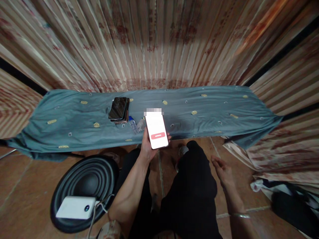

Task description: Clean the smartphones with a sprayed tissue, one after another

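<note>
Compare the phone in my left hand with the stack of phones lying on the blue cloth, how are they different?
The phone in your left hand (phone) is lit, its screen white with a red bar; the stack of phones shows dark screens. The held phone is raised and tilted above the table's front edge; the stack lies flat on the blue cloth. One is single, the other several piled together. All look like slim rectangular smartphones.

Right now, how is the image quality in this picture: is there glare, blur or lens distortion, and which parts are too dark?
Head view: the lit phone in the left hand is overexposed, its screen nearly plain white; a patch above it is pixelated. The wide lens bends the cloth-covered table and smears the striped curtain at the edges. The dark trousers and the round black stool lose detail in shadow.
</note>
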A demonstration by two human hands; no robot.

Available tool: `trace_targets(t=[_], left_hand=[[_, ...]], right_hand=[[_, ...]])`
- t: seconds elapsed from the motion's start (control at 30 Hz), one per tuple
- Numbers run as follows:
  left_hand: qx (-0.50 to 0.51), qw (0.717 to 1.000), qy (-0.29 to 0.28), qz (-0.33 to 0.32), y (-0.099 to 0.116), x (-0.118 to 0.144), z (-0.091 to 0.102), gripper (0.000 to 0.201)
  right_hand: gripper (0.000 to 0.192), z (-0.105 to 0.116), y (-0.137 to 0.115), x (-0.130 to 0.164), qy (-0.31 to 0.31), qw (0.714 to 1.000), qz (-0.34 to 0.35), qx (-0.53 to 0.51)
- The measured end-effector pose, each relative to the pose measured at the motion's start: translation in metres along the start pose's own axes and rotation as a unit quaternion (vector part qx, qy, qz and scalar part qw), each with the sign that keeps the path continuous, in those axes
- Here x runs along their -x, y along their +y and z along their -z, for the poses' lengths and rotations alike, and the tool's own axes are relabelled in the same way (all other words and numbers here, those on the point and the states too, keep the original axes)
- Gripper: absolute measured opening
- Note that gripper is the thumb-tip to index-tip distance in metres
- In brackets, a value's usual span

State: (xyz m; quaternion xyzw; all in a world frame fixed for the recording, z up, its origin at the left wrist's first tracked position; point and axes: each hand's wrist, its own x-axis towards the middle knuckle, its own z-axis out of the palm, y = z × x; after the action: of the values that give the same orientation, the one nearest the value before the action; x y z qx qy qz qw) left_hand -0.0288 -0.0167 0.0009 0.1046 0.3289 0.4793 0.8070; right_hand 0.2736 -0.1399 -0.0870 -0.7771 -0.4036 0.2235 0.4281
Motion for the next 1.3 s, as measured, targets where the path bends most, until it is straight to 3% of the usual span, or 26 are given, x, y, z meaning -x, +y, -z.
trace_targets(t=[0.1,0.17,0.27,0.37,0.5,0.67,0.93,1.1,1.3], left_hand=[[0.008,1.000,-0.010,-0.005,0.001,0.001,0.000,0.079],[0.007,1.000,-0.007,-0.013,0.001,0.001,0.000,0.077],[0.004,0.999,-0.004,-0.036,0.001,0.000,0.000,0.072],[0.002,0.997,-0.005,-0.072,0.001,0.000,0.002,0.065],[0.012,0.995,0.043,-0.094,0.003,0.000,0.004,0.058],[0.011,0.995,0.052,-0.079,0.007,0.002,0.004,0.062],[0.017,0.999,0.026,-0.033,-0.001,0.003,0.004,0.063],[0.029,0.998,0.052,-0.018,-0.008,0.004,-0.003,0.056],[-0.007,1.000,0.028,-0.009,-0.018,0.000,-0.006,0.047]], right_hand=[[0.052,0.001,-0.051,-0.008,-0.007,0.996,0.080,-0.029],[0.052,-0.013,-0.097,-0.001,-0.058,0.983,0.169,-0.033],[0.058,-0.052,-0.155,0.026,-0.117,0.955,0.272,0.020],[0.070,-0.095,-0.181,0.055,-0.140,0.940,0.308,0.041],[0.081,-0.132,-0.184,0.074,-0.128,0.947,0.290,0.041],[0.087,-0.150,-0.186,0.082,-0.102,0.957,0.270,0.041],[0.101,-0.144,-0.191,0.078,-0.087,0.969,0.219,0.074],[0.096,-0.138,-0.188,0.071,-0.083,0.974,0.199,0.073],[0.089,-0.123,-0.179,0.065,-0.093,0.987,0.131,0.000]])
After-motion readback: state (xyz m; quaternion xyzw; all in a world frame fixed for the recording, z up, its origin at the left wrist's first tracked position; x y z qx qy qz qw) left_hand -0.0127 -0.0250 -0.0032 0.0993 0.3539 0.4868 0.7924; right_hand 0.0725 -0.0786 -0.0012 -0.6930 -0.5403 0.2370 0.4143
